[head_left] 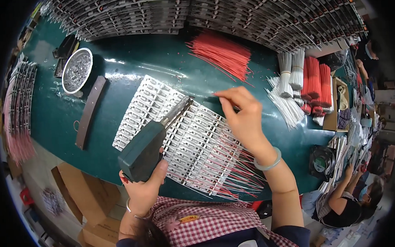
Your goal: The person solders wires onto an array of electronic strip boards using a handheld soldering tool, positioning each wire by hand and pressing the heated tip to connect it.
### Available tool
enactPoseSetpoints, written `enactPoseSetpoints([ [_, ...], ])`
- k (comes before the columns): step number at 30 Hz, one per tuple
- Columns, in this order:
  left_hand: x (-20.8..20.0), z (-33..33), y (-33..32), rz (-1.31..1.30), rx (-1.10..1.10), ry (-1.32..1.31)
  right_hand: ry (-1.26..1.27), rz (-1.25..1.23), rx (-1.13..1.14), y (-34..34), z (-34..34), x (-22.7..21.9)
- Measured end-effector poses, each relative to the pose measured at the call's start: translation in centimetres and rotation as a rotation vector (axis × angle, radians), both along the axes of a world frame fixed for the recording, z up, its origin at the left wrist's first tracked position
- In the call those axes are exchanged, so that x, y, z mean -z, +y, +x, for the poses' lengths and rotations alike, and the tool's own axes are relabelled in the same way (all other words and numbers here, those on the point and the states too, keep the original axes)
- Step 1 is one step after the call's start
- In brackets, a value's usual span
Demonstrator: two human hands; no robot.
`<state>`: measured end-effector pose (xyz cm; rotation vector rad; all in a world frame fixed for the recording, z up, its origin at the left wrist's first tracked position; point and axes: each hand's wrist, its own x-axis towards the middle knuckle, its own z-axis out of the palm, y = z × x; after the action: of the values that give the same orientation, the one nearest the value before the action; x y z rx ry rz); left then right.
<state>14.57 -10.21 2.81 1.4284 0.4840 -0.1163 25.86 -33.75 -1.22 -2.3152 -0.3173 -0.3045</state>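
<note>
In the head view, the left hand is wrapped round the handle of a dark green pistol-shaped tool, whose metal tip points over rows of white strips mid-counter. The right hand, thumb and forefinger bent close, is right of the tip; whether it pinches anything I cannot tell. If the tip is hot, a slip rightward could burn those fingers. Loose wires at the near right might snag on the right forearm and pull askew.
</note>
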Motion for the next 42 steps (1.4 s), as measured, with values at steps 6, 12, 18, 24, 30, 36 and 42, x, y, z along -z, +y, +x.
enactPoseSetpoints([
  [6, 0.1, 0.3, -0.2, 0.002, -0.019, 0.009, 0.441, 0.58, 0.163, -2.0, 2.6, -1.9],
  [12, 0.3, 0.1, 0.0, 0.008, 0.019, 0.044, -0.157, 0.031, -0.014, -1.8, 2.2, -2.6],
  [18, 1.6, -0.9, 0.2, 0.145, 0.081, -0.075, -0.374, -0.236, -0.14, 0.6, -0.7, 0.4],
  [24, 1.5, -0.7, 0.1, 0.206, 0.169, -0.111, -0.296, -0.266, -0.18, 1.3, -2.0, 1.9],
  [30, 0.7, 0.2, -0.6, 0.286, 0.181, -0.147, -0.265, -0.29, -0.19, 1.4, -2.3, 2.1],
  [36, 1.2, 0.2, -0.6, 0.375, 0.234, -0.223, -0.214, -0.291, -0.202, 1.4, -2.3, 1.8],
  [42, 1.3, 0.3, -0.8, 0.398, 0.249, -0.208, -0.205, -0.311, -0.202, 1.3, -2.3, 1.9],
])
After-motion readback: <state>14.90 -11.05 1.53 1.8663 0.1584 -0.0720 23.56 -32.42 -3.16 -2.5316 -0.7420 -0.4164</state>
